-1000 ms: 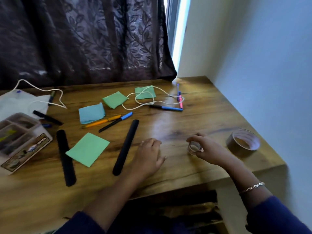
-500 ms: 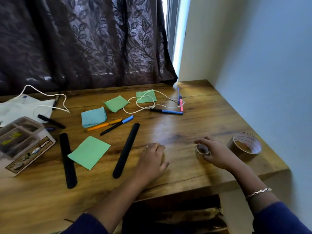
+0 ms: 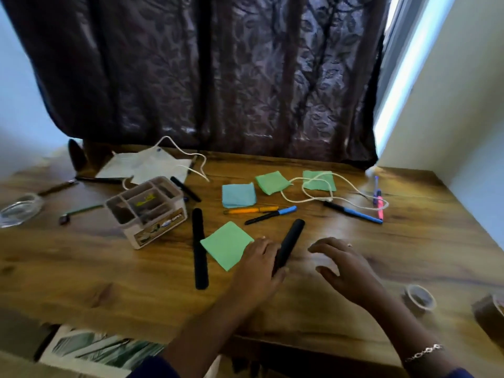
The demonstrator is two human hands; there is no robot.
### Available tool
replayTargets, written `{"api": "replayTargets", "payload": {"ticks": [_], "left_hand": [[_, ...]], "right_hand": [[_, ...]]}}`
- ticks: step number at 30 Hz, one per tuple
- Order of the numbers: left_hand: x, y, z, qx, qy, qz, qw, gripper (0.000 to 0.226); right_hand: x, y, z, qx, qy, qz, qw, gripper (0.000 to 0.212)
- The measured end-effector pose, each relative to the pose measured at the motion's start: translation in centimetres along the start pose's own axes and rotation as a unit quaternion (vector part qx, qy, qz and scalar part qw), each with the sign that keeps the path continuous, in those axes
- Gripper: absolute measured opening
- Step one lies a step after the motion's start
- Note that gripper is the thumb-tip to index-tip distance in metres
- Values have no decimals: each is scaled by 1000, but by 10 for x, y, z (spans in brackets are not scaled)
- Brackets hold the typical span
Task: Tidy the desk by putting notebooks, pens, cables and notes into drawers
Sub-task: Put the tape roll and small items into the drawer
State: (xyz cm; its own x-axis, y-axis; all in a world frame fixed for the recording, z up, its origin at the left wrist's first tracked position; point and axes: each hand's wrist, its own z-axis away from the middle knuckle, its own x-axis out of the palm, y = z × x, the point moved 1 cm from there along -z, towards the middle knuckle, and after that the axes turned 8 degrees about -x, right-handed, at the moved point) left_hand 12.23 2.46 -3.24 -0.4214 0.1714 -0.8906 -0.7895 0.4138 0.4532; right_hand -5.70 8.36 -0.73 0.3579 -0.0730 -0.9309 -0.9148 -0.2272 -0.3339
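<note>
My left hand (image 3: 257,267) is curled around the near end of a black bar (image 3: 290,241), thumb on its right side, fingers overlapping a green note (image 3: 225,244). My right hand (image 3: 347,268) hovers open over bare wood, holding nothing. A second black bar (image 3: 199,249) lies left of the note. Farther back lie a blue note (image 3: 238,195), two green notes (image 3: 271,182) (image 3: 319,180), a white cable (image 3: 313,199), an orange pen (image 3: 251,210), a black-and-blue pen (image 3: 270,215), a blue pen (image 3: 354,212) and a pink pen (image 3: 380,207).
A compartmented organiser box (image 3: 147,211) stands at mid-left, with a white sheet (image 3: 144,165), another cable and dark pens behind it. A glass dish (image 3: 19,210) sits far left. A small tape roll (image 3: 420,297) and a brown tape roll (image 3: 488,315) rest near the right front edge.
My right hand let go of the small tape roll and moved left, open. My left hand shifted onto the black bar. The view swung left and wider.
</note>
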Motion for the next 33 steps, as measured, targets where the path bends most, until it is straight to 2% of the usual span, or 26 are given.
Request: {"api": "replayTargets", "payload": {"ticks": [4,8,11,15,19,24,27,33], "left_hand": [[-30,-43,1,-29,37,10,999,48],[-54,-86,3,-66,42,14,997,60],[-63,-114,2,-102,29,27,994,49],[-69,-139,-4,-128,15,36,991,47],[-69,-154,-12,-151,18,42,987,42],[-68,-155,-23,-223,-3,-20,975,38],[-70,-149,-35,-257,16,-36,966,34],[-61,-140,-61,-309,0,-79,948,48]], "right_hand": [[17,-32,-48,-40,-23,-4,999,36],[37,-63,-97,-85,-45,-14,995,33],[53,-81,-126,-77,-50,-23,996,34],[69,-103,-157,-58,-49,-28,997,31],[87,-114,-186,2,-44,-7,999,19],[94,-115,-203,101,-26,-17,994,20],[89,-104,-193,142,0,-25,989,18],[75,-77,-159,229,45,-8,972,14]]}}
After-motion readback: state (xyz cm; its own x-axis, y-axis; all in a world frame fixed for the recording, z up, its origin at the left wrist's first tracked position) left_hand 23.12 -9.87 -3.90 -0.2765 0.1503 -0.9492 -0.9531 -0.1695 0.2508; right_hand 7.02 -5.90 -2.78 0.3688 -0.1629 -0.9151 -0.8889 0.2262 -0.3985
